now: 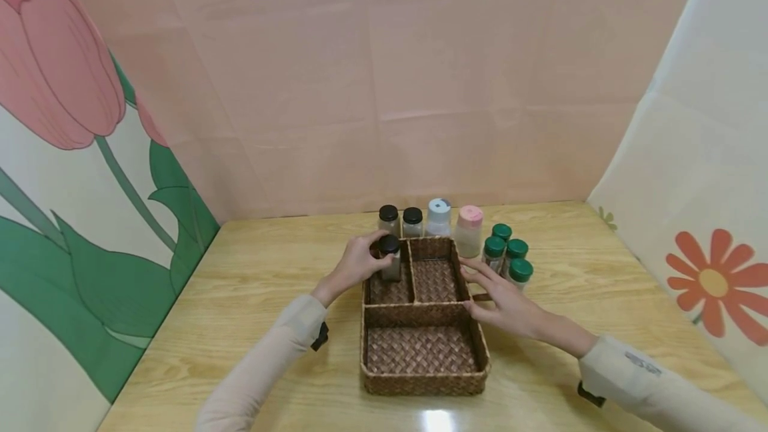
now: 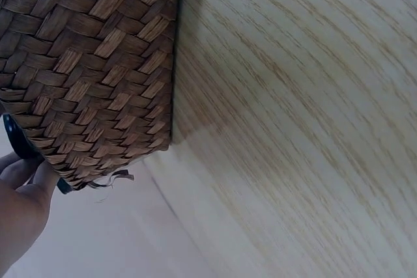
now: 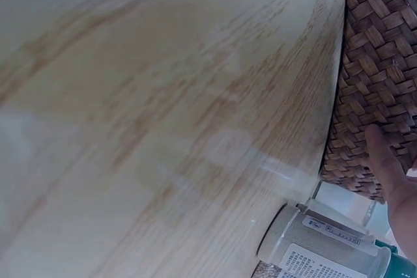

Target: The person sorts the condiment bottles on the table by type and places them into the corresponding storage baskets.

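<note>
My left hand [image 1: 359, 260] pinches a black-capped jar [image 1: 391, 267] between thumb and fingers, over the back left compartment of a brown woven basket [image 1: 425, 384]. In the left wrist view the fingers [image 2: 26, 180] show past the basket's corner, and its wall [image 2: 98, 63] hides most of the jar. Over on the right side, my right hand [image 1: 504, 302] rests on the basket's edge with fingers spread. The right wrist view shows a finger [image 3: 386, 161] against the woven wall [image 3: 378, 76]. The back right and front compartments hold nothing.
Behind the basket stand two black-capped jars [image 1: 412, 219], a blue-capped bottle [image 1: 439, 219] and a pink-capped one [image 1: 469, 232]. Several green-capped jars [image 1: 516, 262] cluster by the right hand; one jar [image 3: 332, 245] lies close to the basket in the right wrist view.
</note>
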`<state>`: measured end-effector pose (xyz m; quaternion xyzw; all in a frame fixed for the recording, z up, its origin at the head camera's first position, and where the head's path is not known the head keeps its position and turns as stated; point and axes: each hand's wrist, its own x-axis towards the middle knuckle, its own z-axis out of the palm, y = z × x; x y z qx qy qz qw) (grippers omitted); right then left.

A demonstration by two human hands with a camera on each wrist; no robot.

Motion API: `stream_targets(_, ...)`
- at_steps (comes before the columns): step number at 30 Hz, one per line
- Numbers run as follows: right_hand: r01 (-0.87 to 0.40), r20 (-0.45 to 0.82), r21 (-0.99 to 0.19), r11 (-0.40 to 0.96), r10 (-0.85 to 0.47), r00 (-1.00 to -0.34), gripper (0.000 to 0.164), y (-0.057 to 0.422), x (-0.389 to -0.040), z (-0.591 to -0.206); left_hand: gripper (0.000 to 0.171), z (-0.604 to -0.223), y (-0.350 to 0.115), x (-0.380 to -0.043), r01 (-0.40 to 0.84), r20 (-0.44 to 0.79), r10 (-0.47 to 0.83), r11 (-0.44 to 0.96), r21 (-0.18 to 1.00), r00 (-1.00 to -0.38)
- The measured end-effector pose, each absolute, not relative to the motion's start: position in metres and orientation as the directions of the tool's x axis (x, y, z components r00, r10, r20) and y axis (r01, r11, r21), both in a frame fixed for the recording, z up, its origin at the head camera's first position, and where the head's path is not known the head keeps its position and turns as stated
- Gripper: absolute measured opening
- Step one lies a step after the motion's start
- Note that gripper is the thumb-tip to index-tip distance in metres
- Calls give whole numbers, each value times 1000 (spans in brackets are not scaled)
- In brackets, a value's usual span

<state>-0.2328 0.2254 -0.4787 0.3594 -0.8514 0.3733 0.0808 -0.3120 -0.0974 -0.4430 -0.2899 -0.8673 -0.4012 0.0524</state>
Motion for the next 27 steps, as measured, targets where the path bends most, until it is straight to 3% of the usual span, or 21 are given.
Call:
stream_targets(17,-692,428,-556,459,-556,-713,58,226,-233,-480,55,-438,-99,-314,491,254,453,546,679,-855)
stream_targets(27,-695,425,-473,541,-551,-718,55,226,-233,-477,56,-436,-101,-313,514,265,471,546,662,-842)
